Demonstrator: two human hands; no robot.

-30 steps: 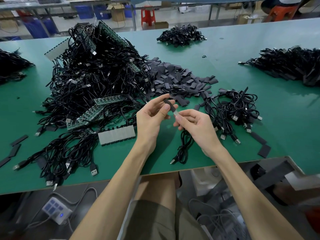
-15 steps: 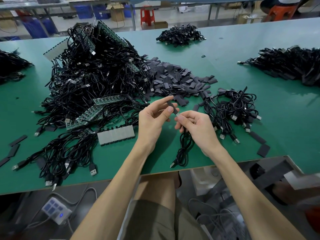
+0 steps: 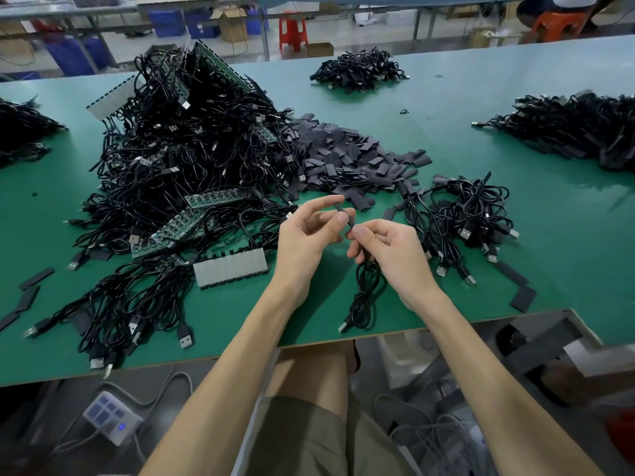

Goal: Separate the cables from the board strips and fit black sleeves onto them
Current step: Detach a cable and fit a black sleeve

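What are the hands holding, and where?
The left hand pinches a black sleeve by its upper part; the right hand pinches a black cable near its end, by the sleeve.

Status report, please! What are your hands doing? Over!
Left hand pinches flat black sleeve. Right hand holds thin black cable. Nothing in the way.

Black sleeve [image 3: 344, 215] in left hand [image 3: 307, 239], cable [image 3: 363, 298] in right hand [image 3: 395, 253] (over table [image 3: 567, 242])

- Green worktable [image 3: 515, 242], spanning the workshop frame.
- Red plastic stool [image 3: 292, 30] and open cardboard box [image 3: 232, 24], on the floor beyond the far edge.
- Blue crates [image 3: 168, 22], just left of the box.
- Orange stool [image 3: 558, 24], top right.
- White power strip [image 3: 111, 422], blue light glowing, on the floor under the near edge.
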